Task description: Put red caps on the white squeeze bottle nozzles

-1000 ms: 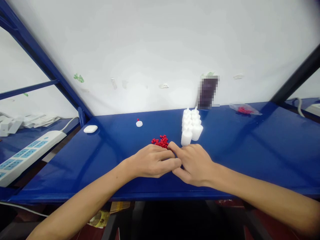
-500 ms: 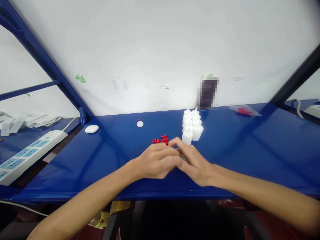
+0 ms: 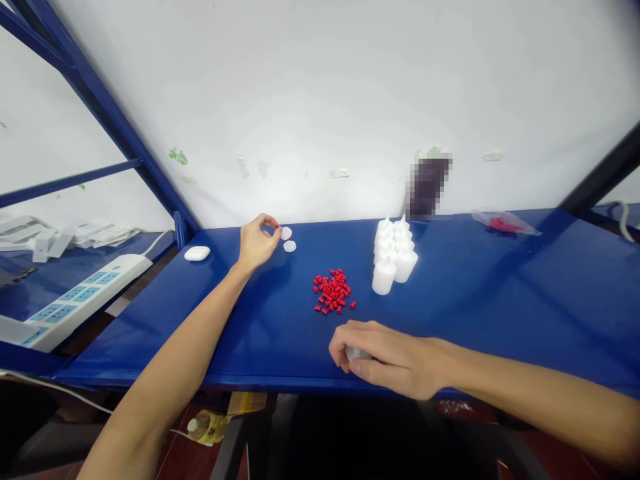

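Observation:
My left hand (image 3: 259,241) is at the back left of the table, thumb and fingers pinching a white round lid with a red tip (image 3: 287,233). Just below it lies a similar white lid (image 3: 290,247) on the blue surface. Near the front edge my right hand (image 3: 387,353) curls around a white bottle (image 3: 356,354), mostly hidden by the fingers. Between the hands is a loose pile of small red caps (image 3: 333,291). Right of the pile, white bottles with pointed nozzles (image 3: 384,275) stand upright in a tight group.
The blue table (image 3: 475,300) runs along a white wall. A clear bag of red pieces (image 3: 505,223) lies at the back right. At the left are a white rounded object (image 3: 197,253) and a white power strip (image 3: 95,300). Blue frame posts rise at both sides.
My hands have come apart. The left moved away to the back left with a red-tipped lid; the right drew slightly nearer the front edge with the bottle. The red pile is now uncovered.

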The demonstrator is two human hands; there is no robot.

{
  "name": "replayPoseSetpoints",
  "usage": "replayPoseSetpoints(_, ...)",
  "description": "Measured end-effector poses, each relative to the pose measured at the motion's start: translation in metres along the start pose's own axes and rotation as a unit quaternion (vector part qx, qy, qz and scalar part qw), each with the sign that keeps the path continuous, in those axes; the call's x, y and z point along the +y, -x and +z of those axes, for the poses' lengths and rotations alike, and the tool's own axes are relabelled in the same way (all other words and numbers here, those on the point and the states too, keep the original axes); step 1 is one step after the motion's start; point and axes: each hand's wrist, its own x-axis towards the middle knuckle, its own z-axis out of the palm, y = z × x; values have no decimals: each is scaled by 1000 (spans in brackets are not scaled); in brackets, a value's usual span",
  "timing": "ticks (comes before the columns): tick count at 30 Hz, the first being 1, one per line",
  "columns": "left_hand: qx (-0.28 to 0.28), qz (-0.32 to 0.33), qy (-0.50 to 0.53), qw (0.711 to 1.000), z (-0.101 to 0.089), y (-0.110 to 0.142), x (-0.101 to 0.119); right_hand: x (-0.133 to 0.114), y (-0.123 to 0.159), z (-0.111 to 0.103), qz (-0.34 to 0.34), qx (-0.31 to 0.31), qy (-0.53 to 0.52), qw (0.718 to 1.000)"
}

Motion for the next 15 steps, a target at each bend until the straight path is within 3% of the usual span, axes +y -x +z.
replayPoseSetpoints(6, -45, 11, -10, 999, 5, 6, -1, 7, -3, 1, 39, 14, -232, 972)
replayPoseSetpoints(9, -50, 36, -32, 998, 4, 6, 0, 10, -2, 4, 68, 22, -235, 969)
replayPoseSetpoints(13, 1, 78, -35, 996, -3, 8, 14, 12, 0, 7, 66, 106, -258, 958)
replayPoseSetpoints(15, -31, 108, -22, 993, -4, 15, 26, 13, 1, 8, 75, 137, -299, 941)
